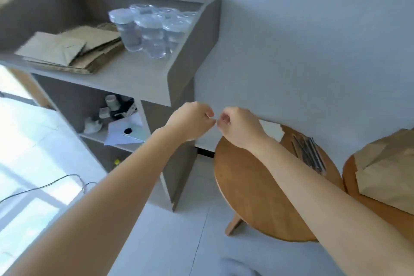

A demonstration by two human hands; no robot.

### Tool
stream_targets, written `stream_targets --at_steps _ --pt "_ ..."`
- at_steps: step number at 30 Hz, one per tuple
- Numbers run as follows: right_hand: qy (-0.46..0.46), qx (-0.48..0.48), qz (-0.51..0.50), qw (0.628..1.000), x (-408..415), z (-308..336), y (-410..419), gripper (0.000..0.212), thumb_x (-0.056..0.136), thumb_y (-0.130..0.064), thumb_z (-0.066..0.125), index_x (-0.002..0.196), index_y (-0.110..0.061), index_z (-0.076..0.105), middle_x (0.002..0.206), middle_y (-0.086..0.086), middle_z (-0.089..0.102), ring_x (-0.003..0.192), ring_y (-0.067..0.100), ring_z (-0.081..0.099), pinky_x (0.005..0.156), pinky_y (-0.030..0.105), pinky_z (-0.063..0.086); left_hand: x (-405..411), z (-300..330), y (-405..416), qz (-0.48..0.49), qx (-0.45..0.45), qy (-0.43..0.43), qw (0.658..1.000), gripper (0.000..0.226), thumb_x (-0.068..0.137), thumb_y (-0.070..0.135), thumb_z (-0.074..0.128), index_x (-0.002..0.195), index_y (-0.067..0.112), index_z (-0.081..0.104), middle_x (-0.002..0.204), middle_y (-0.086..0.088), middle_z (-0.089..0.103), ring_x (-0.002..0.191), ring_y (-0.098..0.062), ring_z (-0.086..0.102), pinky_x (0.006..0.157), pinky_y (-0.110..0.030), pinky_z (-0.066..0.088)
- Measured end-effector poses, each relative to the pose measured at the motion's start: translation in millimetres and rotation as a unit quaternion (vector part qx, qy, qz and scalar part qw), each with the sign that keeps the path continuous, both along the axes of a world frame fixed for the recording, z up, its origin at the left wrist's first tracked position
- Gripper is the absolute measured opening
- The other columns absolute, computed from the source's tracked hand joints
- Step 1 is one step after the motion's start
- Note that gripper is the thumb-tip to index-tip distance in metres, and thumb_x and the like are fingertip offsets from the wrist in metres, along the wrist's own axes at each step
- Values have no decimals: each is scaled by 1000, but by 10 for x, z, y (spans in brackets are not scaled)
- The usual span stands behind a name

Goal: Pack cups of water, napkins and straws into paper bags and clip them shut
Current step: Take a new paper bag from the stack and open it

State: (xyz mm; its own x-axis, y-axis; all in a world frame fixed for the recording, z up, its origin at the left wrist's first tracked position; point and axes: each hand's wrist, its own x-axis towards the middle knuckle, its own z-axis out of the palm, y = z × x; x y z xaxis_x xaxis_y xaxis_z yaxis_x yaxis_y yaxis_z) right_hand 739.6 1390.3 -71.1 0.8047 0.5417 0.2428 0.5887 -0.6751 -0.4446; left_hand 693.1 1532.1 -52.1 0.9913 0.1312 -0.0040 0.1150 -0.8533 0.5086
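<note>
Both bare arms reach forward and converge in mid-air, the left arm (125, 177) running up from the lower left, the right arm (313, 177) from the lower right. The left hand (190, 121) and right hand (240, 126) meet knuckle to knuckle, fingers curled in, thumb and fingertips pinched close together. Whether anything sits in those pinches is too small to tell.

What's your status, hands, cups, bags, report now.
Left hand and right hand curled, fingertips meeting; anything pinched too small to tell. Cups, flat bags untouched on shelf. Nothing in the way.
</note>
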Motion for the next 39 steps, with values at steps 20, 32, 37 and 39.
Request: stream_targets --at_steps 20,32,37,39 --pt "120 114 129 978 362 488 3895 14 86 -19 53 79 -8 60 81 4 62 85 24 58 73 32 46 -375 298 3737 280 32 -58 958 28 89 24 51 113 19 65 115 0 64 103 -21 59 86 -33 50" --pt "309 230 -96 918 752 331 4880 18 83 -23 60 80 -8 52 80 7 54 73 23 58 67 32 51 396 116 5407 313 -39 13 949 83 80 42 64 146 18 19 142 -12 35 125 -33 40 97 -46 44" --pt "363 309 -205 855 773 335 5143 26 81 -26 69 92 -12 49 96 2 56 82 17 57 59 22 50 627 98 5691 326 -101 31 939 84 71 53 68 135 11 32 130 -13 45 120 -33 44 99 -46 42" --pt "382 335 -233 829 760 372 5217 24 81 -24 71 86 -13 50 89 3 56 71 15 51 49 21 41 646 142 5761 323 -91 23 942 88 64 56 73 130 11 37 127 -11 45 121 -31 43 99 -46 42"
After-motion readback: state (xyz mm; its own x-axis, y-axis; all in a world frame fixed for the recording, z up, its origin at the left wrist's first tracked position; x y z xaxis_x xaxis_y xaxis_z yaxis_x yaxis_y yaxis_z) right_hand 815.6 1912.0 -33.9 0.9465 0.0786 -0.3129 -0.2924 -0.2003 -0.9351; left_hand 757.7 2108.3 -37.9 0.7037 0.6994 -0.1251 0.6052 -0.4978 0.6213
